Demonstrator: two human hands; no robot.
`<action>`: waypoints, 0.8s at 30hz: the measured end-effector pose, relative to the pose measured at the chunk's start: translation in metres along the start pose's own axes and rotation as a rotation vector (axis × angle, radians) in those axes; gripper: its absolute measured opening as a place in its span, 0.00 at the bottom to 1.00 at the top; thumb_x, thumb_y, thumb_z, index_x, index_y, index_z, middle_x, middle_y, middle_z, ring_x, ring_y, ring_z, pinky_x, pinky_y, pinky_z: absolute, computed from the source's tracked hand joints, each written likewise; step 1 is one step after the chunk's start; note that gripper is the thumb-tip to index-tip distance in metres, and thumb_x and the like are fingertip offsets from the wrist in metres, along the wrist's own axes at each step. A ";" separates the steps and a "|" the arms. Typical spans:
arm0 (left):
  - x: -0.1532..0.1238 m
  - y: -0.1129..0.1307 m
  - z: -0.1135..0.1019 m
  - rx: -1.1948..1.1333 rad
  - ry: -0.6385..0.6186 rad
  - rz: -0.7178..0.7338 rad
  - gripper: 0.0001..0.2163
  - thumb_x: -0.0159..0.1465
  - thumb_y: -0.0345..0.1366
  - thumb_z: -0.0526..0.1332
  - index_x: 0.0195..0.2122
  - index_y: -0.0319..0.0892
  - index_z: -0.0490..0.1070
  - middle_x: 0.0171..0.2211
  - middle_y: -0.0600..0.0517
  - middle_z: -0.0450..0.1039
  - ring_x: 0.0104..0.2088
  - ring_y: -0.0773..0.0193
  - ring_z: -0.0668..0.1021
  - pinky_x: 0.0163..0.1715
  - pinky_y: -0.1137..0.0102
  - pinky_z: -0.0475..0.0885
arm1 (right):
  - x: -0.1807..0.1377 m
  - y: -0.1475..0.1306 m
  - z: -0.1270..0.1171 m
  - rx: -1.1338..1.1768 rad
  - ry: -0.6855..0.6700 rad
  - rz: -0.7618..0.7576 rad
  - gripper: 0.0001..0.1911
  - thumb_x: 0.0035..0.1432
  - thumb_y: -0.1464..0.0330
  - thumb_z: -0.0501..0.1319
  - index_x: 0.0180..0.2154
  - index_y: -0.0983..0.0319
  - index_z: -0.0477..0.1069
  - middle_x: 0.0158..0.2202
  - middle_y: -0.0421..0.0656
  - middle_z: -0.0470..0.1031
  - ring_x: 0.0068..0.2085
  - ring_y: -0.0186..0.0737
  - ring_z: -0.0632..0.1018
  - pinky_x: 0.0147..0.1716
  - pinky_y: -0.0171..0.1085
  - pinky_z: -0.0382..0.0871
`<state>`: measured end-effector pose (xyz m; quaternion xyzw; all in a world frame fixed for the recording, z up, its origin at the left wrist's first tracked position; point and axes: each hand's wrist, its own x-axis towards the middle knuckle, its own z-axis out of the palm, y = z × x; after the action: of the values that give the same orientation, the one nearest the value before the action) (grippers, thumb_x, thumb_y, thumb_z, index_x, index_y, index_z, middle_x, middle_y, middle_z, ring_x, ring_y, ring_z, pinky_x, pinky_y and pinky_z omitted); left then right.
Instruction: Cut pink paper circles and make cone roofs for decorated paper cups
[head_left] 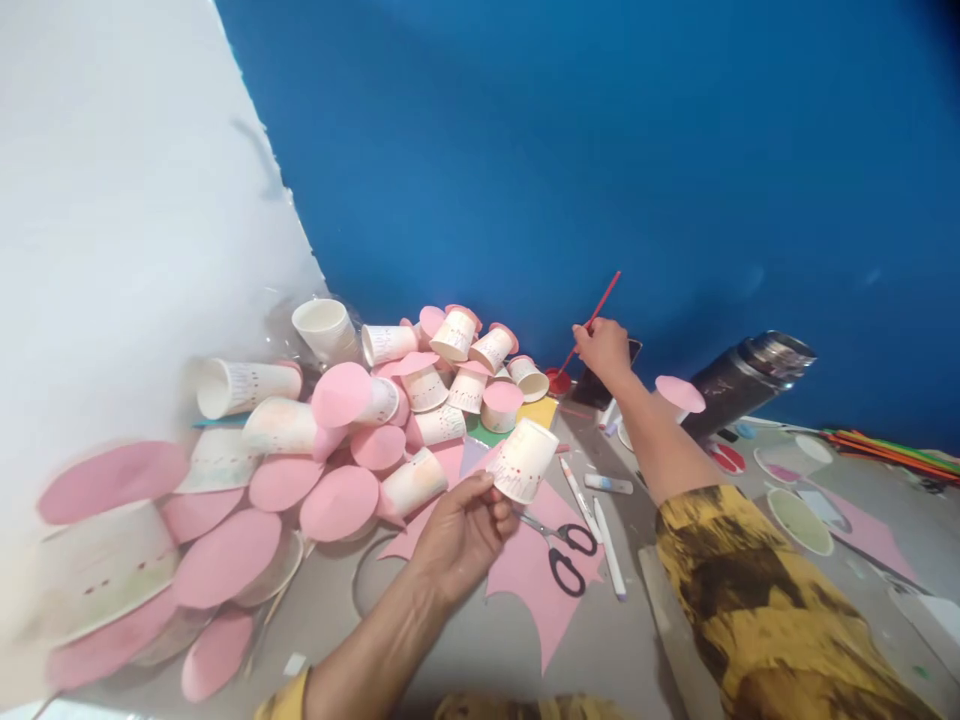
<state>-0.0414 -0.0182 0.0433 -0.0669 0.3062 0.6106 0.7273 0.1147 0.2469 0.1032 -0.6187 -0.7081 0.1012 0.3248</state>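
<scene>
My left hand is closed on a white paper cup, pinching it near its lower rim. The cup is tilted and bears small red dots and pale coloured marks. Farther away, my right hand grips a thin red paintbrush by its shaft. Its lower end points down to a small red dish, and the tip is not clear. Black-handled scissors lie beside my left hand on cut pink paper.
Many decorated cups with pink paper discs are heaped at the left. Markers and a glue stick lie mid-table. A dark flask leans beyond my right forearm; coloured sticks lie far right. A blue wall stands behind.
</scene>
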 end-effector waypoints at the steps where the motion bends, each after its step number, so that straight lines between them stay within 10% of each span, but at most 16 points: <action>1: 0.000 0.000 -0.001 -0.010 -0.008 -0.008 0.09 0.63 0.25 0.62 0.26 0.37 0.67 0.22 0.54 0.67 0.21 0.70 0.70 0.21 0.74 0.66 | -0.004 0.001 -0.004 0.006 0.003 -0.015 0.13 0.65 0.65 0.62 0.31 0.66 0.78 0.33 0.56 0.84 0.41 0.52 0.82 0.45 0.43 0.71; 5: 0.001 0.000 -0.004 -0.069 -0.060 -0.026 0.07 0.62 0.25 0.63 0.28 0.38 0.68 0.23 0.53 0.69 0.24 0.68 0.73 0.24 0.74 0.69 | -0.040 0.006 -0.039 0.078 0.103 -0.081 0.16 0.67 0.60 0.59 0.33 0.63 0.79 0.32 0.48 0.83 0.32 0.45 0.81 0.38 0.40 0.72; 9: 0.001 0.000 -0.006 -0.108 -0.073 -0.046 0.07 0.63 0.24 0.62 0.27 0.38 0.68 0.24 0.51 0.69 0.25 0.68 0.74 0.25 0.73 0.69 | -0.104 0.010 -0.084 0.623 0.405 -0.152 0.09 0.57 0.62 0.70 0.31 0.61 0.78 0.23 0.41 0.78 0.20 0.35 0.72 0.21 0.36 0.64; 12: 0.001 -0.001 -0.005 -0.131 -0.081 -0.064 0.08 0.63 0.24 0.62 0.27 0.37 0.68 0.24 0.52 0.68 0.25 0.68 0.73 0.25 0.74 0.69 | -0.156 0.013 -0.104 0.907 0.214 -0.089 0.07 0.55 0.64 0.73 0.33 0.60 0.80 0.23 0.40 0.78 0.19 0.34 0.71 0.18 0.36 0.61; 24: 0.004 -0.008 -0.011 0.131 -0.071 0.195 0.09 0.56 0.29 0.72 0.28 0.38 0.72 0.26 0.53 0.73 0.27 0.69 0.76 0.27 0.76 0.70 | -0.218 0.008 -0.088 0.814 0.229 -0.161 0.05 0.64 0.65 0.68 0.38 0.59 0.82 0.28 0.42 0.81 0.22 0.36 0.75 0.21 0.39 0.69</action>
<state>-0.0379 -0.0221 0.0301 0.0324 0.3247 0.6590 0.6777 0.1781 0.0203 0.0933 -0.3902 -0.6159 0.2771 0.6259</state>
